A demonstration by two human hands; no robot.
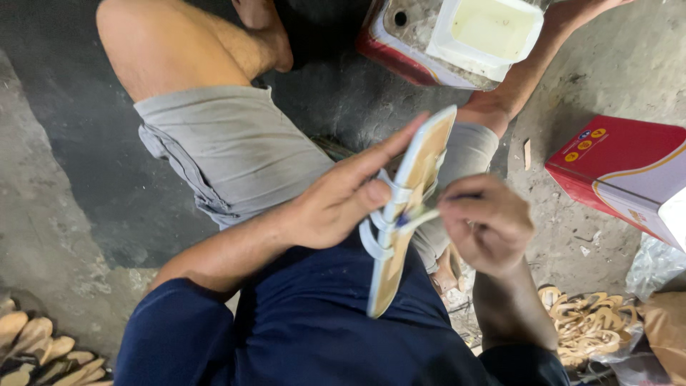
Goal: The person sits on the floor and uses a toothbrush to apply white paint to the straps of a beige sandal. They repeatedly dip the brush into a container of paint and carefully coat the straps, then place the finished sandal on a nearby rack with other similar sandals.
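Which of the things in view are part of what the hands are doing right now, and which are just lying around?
In hand:
- sandal sole with white straps, held by the left hand
- strap end, pinched by the right hand

Lying about:
- red box
- heap of straps
- pile of soles
- white tub

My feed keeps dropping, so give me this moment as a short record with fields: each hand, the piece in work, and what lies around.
left hand: grips the sandal sole, index finger stretched along its edge
right hand: pinches a small tool at the white strap
sandal sole: tan face, white rim, held tilted above the lap
container: white tub of pale paste, ahead on the floor
red box: at right
loose soles: heaped lower right
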